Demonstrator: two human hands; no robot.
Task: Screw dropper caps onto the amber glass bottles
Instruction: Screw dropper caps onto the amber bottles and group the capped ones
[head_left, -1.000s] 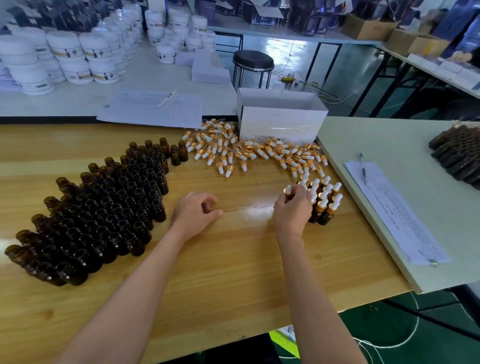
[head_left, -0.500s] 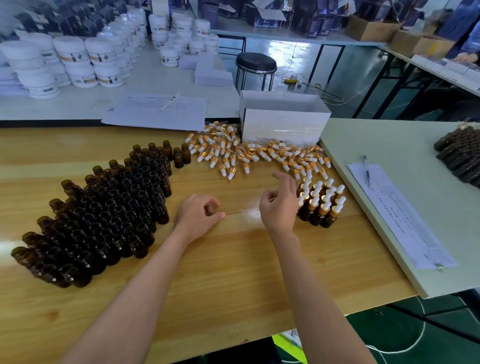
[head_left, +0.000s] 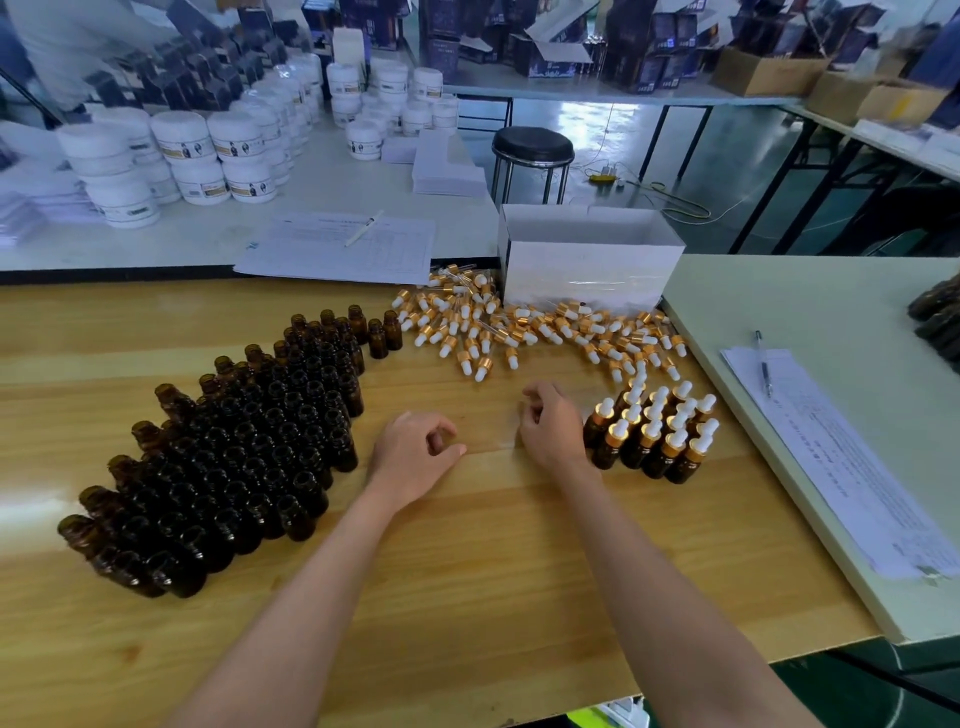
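Wooden desk (head_left: 467, 597) carries everything. Big block of uncapped amber bottles (head_left: 234, 457), upright and packed tight, runs from the left edge toward the back middle. White box (head_left: 587, 270), top open, sits at the back edge right of centre; no print legible on it. Loose dropper caps (head_left: 519, 332), gold collars and white bulbs, lie scattered just in front of the box and along to the right edge. Capped bottles (head_left: 660, 436) stand in a small tight cluster near the right edge.

Left hand (head_left: 415, 457) rests on the desk mid-surface, fingers loosely curled, thumb out, holding nothing. Right hand (head_left: 550, 426) is just beside the capped cluster, fingers loosely curled, nothing visible in it.

Printed sheet (head_left: 841, 457) with a pen (head_left: 763, 364) lies on the adjoining pale table (head_left: 805, 291); text too small to read. White jars (head_left: 182, 150) behind carry labels, unreadable.
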